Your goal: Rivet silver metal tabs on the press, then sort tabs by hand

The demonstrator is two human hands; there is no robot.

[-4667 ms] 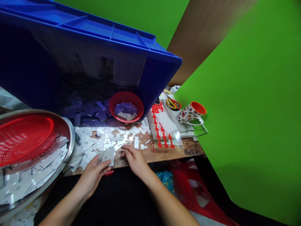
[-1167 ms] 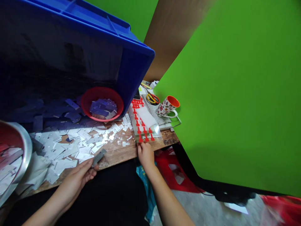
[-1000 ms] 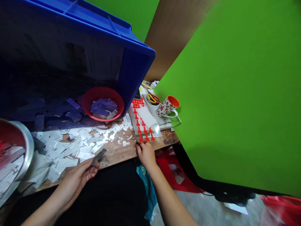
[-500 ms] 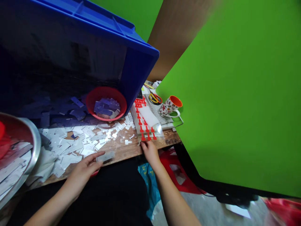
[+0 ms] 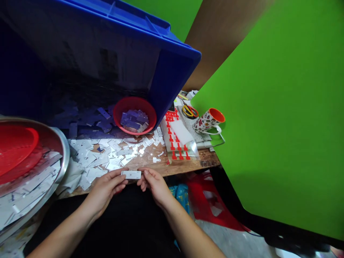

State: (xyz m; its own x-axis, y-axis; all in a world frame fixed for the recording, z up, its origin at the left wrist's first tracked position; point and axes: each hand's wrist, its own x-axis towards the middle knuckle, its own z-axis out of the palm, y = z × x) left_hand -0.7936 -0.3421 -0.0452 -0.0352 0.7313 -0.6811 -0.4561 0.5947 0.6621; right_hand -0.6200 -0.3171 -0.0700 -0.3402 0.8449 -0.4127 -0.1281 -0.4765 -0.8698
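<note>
Over the table's front edge I hold a small flat rectangular plate (image 5: 131, 175), whitish, with a small dark hole near its middle. My left hand (image 5: 111, 182) pinches its left end between thumb and fingers. At the right end, the thumb and forefinger of my right hand (image 5: 154, 182) close on the edge; whether anything else is between them I cannot make out. Many similar loose plates (image 5: 107, 154) lie scattered just beyond my hands. To the right rests a clear sheet (image 5: 195, 150) with rows of red T-shaped stickers (image 5: 172, 138).
A blue crate (image 5: 174, 71) lies on its side, a red bowl (image 5: 153, 118) of plates at its opening. Left stands a metal basin (image 5: 64, 150) with plates and a red basket (image 5: 18, 150). Scissors (image 5: 189, 111) and a mug (image 5: 205, 122) are beside a green panel (image 5: 276, 118).
My right hand has left the lower edge of the sticker sheet and come left to the plate. The plate in my left hand is now held level between both hands. The view has shifted left.
</note>
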